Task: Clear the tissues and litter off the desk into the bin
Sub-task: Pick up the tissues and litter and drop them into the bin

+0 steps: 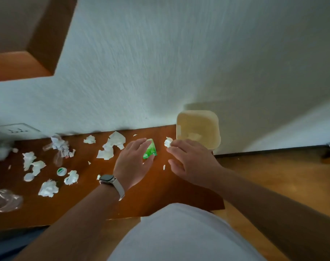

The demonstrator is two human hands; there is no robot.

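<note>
A brown wooden desk (156, 193) holds several crumpled white tissues, such as one torn tissue (111, 146) near the wall and a wad (48, 188) at the front left. My left hand (134, 162), fingers spread, lies over a green wrapper (150, 150) and touches it. My right hand (190, 161) hovers open just right of it, fingertips against a small tissue ball (168, 142). A cream bin (198, 131) stands off the desk's right end, against the wall, with something pale at its bottom.
A white-and-green round lid (61, 171), a plain white lid (29, 177) and crumpled clear plastic (4, 200) lie on the desk's left part. A wall socket (17, 130) sits at the far left. Wooden floor (273, 176) spreads to the right.
</note>
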